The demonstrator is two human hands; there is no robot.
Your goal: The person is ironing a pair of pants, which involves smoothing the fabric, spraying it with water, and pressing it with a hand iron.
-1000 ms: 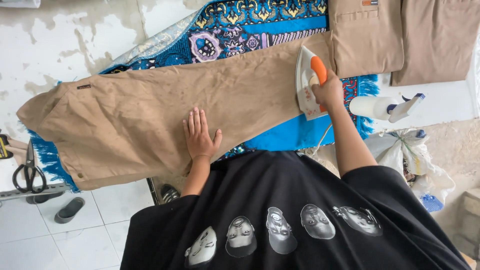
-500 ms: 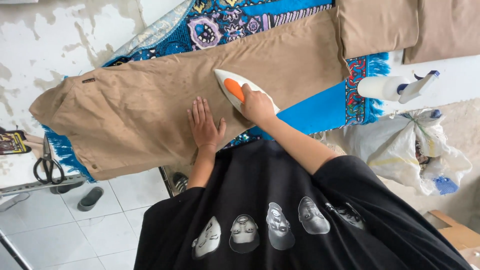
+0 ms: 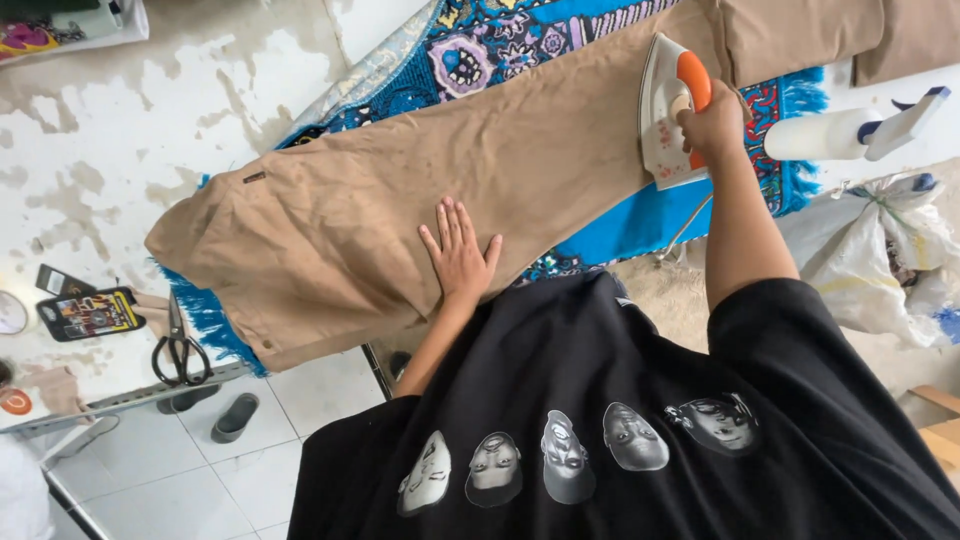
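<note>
Right hand (image 3: 712, 125) clenched around the orange handle of a white clothes iron (image 3: 668, 110), soleplate down on the tan trousers (image 3: 450, 190), near the upper right stretch of the cloth. Left hand (image 3: 460, 255) released, flat, fingers spread, palm pressing the same trousers at their near edge, well apart from the iron.

Iron: smooth plastic shell, pointed at one end, rounded orange grip on top. Trousers: matte woven tan fabric, long and broad, laid diagonally from lower left to upper right, a few faint creases, a small dark tag near the left end. More tan cloth folded at the top right.

Underneath, a patterned blue rug (image 3: 520, 40) with ornate motifs and a blue fringe showing at the lower left and right edges, spread over a raised board. Just right of the iron, a white spray bottle (image 3: 850, 130) with a blue trigger. Black-handled scissors (image 3: 178, 350) on a side table at left, beside a dark flat card. Wall with peeling, patchy white paint behind; pale floor tiles below with a grey slipper (image 3: 235, 418); a crumpled white sack (image 3: 880, 260) at right.
</note>
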